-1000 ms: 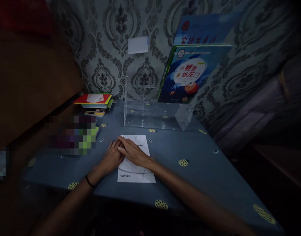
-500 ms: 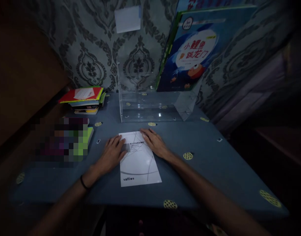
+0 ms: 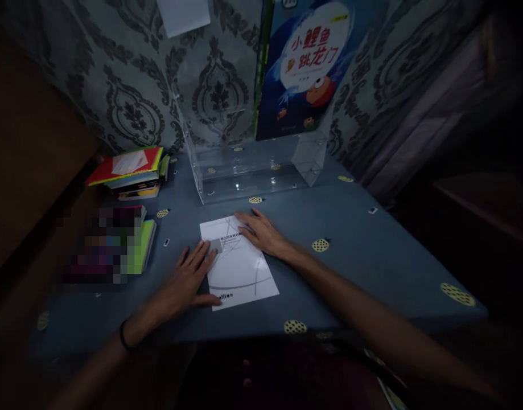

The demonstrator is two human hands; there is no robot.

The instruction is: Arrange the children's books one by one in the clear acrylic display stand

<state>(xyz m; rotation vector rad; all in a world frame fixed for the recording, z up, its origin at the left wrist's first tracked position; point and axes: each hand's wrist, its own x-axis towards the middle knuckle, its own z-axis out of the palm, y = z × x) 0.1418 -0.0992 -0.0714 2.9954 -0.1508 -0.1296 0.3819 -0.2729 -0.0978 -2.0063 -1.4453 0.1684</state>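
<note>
A white printed booklet [image 3: 239, 270] with thin curved grey lines and a small grey block lies flat on the blue tablecloth [image 3: 329, 296]. My left hand [image 3: 184, 285] rests at its left edge with fingers spread, the thumb over the print near the lower corner. At the top right edge lies my right hand [image 3: 263, 232], fingers stretched out over the corner. Neither hand grips the booklet; both touch it from above. A black band [image 3: 123, 336] circles my left wrist.
A clear acrylic stand [image 3: 197, 176] at the back holds a blue picture book [image 3: 304, 85]. To the left are a stack of books [image 3: 133, 171] and a lower pile [image 3: 144, 247], partly pixelated. White paper [image 3: 184, 16] hangs on the patterned wall.
My left hand has slid down the booklet's left edge, its thumb now near the lower corner. My right hand stays by the top right. The whole view has shifted and tilted slightly.
</note>
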